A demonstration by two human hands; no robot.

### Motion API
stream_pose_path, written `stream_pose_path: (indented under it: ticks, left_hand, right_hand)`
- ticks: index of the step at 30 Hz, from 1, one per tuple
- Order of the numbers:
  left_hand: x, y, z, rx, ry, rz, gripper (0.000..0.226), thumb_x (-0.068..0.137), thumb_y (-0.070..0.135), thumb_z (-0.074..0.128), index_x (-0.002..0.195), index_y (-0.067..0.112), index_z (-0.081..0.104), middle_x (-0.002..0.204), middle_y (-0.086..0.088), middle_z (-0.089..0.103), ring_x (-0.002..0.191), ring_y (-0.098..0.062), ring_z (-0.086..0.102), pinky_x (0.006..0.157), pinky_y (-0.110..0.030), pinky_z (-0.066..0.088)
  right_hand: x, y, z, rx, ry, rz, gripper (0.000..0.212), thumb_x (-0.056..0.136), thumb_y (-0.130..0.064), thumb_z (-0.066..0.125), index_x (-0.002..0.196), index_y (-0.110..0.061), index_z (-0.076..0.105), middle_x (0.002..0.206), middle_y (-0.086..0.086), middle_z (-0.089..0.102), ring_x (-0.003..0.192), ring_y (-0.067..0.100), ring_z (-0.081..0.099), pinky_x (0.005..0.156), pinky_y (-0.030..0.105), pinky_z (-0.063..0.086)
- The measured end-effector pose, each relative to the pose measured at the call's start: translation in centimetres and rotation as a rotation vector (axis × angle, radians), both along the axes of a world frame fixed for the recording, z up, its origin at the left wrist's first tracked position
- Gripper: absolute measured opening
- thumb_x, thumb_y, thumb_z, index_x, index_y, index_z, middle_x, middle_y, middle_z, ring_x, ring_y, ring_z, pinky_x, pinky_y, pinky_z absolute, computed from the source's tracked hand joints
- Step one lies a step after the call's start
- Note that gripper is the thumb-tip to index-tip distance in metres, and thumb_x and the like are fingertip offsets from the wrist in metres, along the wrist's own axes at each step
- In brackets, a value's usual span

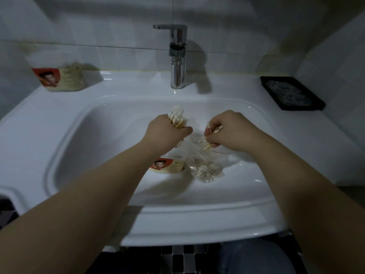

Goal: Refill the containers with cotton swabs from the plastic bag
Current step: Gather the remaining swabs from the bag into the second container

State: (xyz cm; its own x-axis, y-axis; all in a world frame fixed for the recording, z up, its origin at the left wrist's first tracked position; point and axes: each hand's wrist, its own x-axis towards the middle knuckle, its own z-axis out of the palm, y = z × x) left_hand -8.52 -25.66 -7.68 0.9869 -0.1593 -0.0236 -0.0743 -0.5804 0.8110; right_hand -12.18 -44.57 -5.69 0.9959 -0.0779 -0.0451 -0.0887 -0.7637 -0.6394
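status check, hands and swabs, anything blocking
Left hand shut on bundle of cotton swabs. Right hand pinching few loose swabs. Clear plastic bag and labelled container in white sink basin. Nothing blocking.

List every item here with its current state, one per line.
Left hand: closed on a bundle of swabs.
Right hand: pinching a few loose swabs.
Plastic bag: in the basin, swabs inside.
Basin container: under the left forearm.
Ledge container: upright, blurred.
Faucet: off.
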Motion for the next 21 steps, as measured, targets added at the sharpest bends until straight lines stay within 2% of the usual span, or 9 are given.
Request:
stream_pose_path:
  ticks: [3, 4, 6, 10, 12, 14, 17, 19, 21]
  left_hand:
    - [-0.2, -0.5, -0.1, 0.145, 0.014, -0.028, 0.035, 0.083, 0.036, 0.079, 0.066, 0.020, 0.053, 0.058, 0.008, 0.055, 0.056, -0.008, 0.054, 0.046, -0.016, 0.036]
    - [-0.1, -0.6, -0.1, 0.162, 0.030, -0.035, 0.035, 0.082, 0.035, 0.080, 0.067, 0.019, 0.053, 0.059, 0.007, 0.056, 0.057, -0.008, 0.055, 0.046, -0.016, 0.036]
    - [0.0, -0.7, -0.2, 0.199, 0.049, -0.056, 0.033, 0.080, 0.035, 0.081, 0.069, 0.018, 0.055, 0.064, 0.004, 0.059, 0.059, -0.009, 0.056, 0.051, -0.021, 0.039]
    - [0.0, -0.5, -0.2, 0.258, 0.050, -0.090, 0.025, 0.080, 0.027, 0.079, 0.074, 0.017, 0.057, 0.072, 0.000, 0.063, 0.073, -0.019, 0.065, 0.058, -0.026, 0.046]
    - [0.0, -0.3, -0.1, 0.269, 0.032, -0.098, 0.022, 0.081, 0.022, 0.078, 0.075, 0.016, 0.057, 0.075, -0.002, 0.065, 0.082, -0.024, 0.069, 0.067, -0.029, 0.051]
    - [0.0, -0.2, 0.0, 0.246, -0.027, -0.085, 0.018, 0.083, 0.019, 0.074, 0.078, 0.012, 0.058, 0.078, -0.005, 0.066, 0.083, -0.026, 0.068, 0.066, -0.028, 0.049]
    - [-0.3, -0.2, 0.2, 0.073, -0.173, -0.074, 0.020, 0.087, 0.022, 0.071, 0.084, 0.006, 0.060, 0.079, -0.007, 0.066, 0.075, -0.020, 0.064, 0.057, -0.018, 0.041]
    - [-0.6, -0.4, 0.4, -0.029, -0.232, -0.085, 0.020, 0.087, 0.025, 0.074, 0.085, 0.009, 0.063, 0.078, -0.002, 0.067, 0.074, -0.017, 0.063, 0.063, -0.021, 0.044]
    - [-0.7, -0.7, 0.6, -0.005, -0.265, -0.137, 0.018, 0.087, 0.025, 0.074, 0.089, 0.009, 0.066, 0.085, -0.002, 0.068, 0.081, -0.018, 0.064, 0.070, -0.026, 0.046]
  right_hand:
    - [0.0, 0.8, -0.2, -0.049, 0.028, 0.056, 0.012, 0.079, -0.011, 0.079, 0.076, -0.022, 0.077, 0.080, -0.001, 0.076, 0.072, 0.012, 0.074, 0.072, 0.029, 0.061]
    - [-0.1, 1.0, -0.2, -0.081, 0.029, 0.078, 0.013, 0.079, -0.013, 0.079, 0.075, -0.024, 0.075, 0.080, -0.003, 0.075, 0.075, 0.011, 0.073, 0.068, 0.023, 0.057]
    - [0.0, 1.3, -0.3, -0.130, 0.025, 0.107, 0.017, 0.079, -0.016, 0.079, 0.071, -0.028, 0.071, 0.082, -0.005, 0.074, 0.080, 0.011, 0.070, 0.065, 0.021, 0.052]
    - [0.1, 1.1, -0.7, -0.043, 0.066, 0.096, 0.012, 0.080, -0.010, 0.080, 0.075, -0.019, 0.075, 0.084, -0.001, 0.076, 0.073, 0.015, 0.075, 0.080, 0.042, 0.063]
    - [0.1, 0.8, -0.4, -0.005, 0.049, 0.071, 0.013, 0.080, -0.006, 0.079, 0.076, -0.018, 0.075, 0.083, 0.000, 0.077, 0.070, 0.015, 0.076, 0.079, 0.045, 0.064]
    - [0.0, 0.5, 0.2, 0.054, 0.005, 0.041, 0.015, 0.082, -0.004, 0.079, 0.075, -0.016, 0.075, 0.087, -0.001, 0.078, 0.069, 0.015, 0.076, 0.079, 0.043, 0.064]
    - [-0.4, 0.0, 1.1, 0.116, -0.076, -0.005, 0.012, 0.082, -0.003, 0.080, 0.078, -0.013, 0.076, 0.084, -0.003, 0.076, 0.068, 0.012, 0.076, 0.070, 0.025, 0.060]
    - [-0.5, -0.1, 1.3, 0.115, -0.104, -0.005, 0.010, 0.081, -0.004, 0.081, 0.082, -0.014, 0.077, 0.078, -0.004, 0.075, 0.067, 0.009, 0.076, 0.067, 0.020, 0.057]
    - [-0.6, -0.1, 1.3, 0.108, -0.123, 0.018, 0.012, 0.080, -0.005, 0.081, 0.082, -0.016, 0.078, 0.076, -0.005, 0.075, 0.069, 0.009, 0.076, 0.072, 0.024, 0.060]
